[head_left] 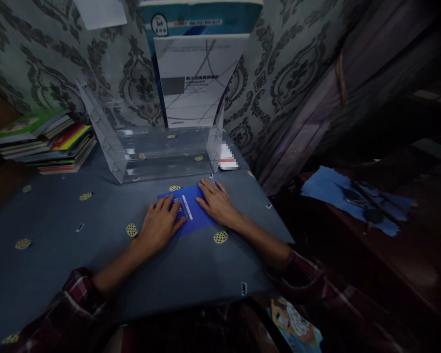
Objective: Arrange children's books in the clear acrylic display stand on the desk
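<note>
A blue booklet or card (pixel 195 221) with white print lies flat on the patterned tablecloth, slightly turned. Across its left side rests my left hand (pixel 160 220), fingers stretched out and covering part of the print. My right hand (pixel 216 202) lies on the booklet's right side, its fingers spread and pointing away from me. Both hands touch it from above without gripping it. Whether it has several pages, I cannot tell. Just behind it stands a clear acrylic rack (pixel 165 164) with low tiers.
Stacked books (pixel 55 142) sit at the back left. Behind the rack, a tall booklet (pixel 202 73) leans against the patterned wall. A small white item (pixel 227 157) lies right of the rack. Past the table's right edge, a blue cloth (pixel 327 189) holds dark tools. A colourful packet (pixel 296 321) lies below.
</note>
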A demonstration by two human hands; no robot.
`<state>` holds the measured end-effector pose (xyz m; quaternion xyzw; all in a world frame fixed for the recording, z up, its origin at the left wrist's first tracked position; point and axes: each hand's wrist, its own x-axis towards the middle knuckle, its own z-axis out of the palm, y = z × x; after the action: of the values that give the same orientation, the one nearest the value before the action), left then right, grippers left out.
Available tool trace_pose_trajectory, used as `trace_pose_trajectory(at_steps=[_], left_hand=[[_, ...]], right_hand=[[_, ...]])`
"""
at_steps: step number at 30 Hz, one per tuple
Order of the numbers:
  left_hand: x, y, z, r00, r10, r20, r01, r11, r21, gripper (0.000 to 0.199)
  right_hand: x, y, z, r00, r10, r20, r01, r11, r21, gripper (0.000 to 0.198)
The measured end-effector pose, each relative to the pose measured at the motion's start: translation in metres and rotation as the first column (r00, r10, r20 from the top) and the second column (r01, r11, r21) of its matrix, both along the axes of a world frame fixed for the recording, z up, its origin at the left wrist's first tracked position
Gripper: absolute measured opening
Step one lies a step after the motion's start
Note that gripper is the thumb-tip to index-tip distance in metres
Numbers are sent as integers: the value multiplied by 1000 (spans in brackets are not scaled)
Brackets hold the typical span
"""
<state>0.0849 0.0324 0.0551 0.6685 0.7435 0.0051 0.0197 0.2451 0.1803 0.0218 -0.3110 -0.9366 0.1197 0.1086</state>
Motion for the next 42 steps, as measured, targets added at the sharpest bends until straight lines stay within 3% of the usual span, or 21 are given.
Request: trace_pose_trajectory(at_steps=[11,19,24,27,32,42], left_hand=[[-1,8,4,997,-18,-74,17,1000,-16,45],[9,15,-9,992,-124,27,124,992,10,53],[0,8,-1,999,-22,-35,21,999,-28,57],[-6,2,5,1000,7,-29,-10,996,-92,69],[-12,-4,5,997,-55,60,64,985,-160,101],[-13,-3,16,992,-106,69,118,973,-197,78]], right_hand=[[13,-7,-1,994,-103,47,100,994,53,57],[10,-19,-6,992,-113,52,108,989,103,56],[10,-17,-8,990,-131,61,126,989,71,57],[11,-14,-8,992,-115,59,112,992,59,58],[14,-4,-5,996,-83,21,82,995,53,56],[14,2,-7,997,-82,-2,82,996,45,54]])
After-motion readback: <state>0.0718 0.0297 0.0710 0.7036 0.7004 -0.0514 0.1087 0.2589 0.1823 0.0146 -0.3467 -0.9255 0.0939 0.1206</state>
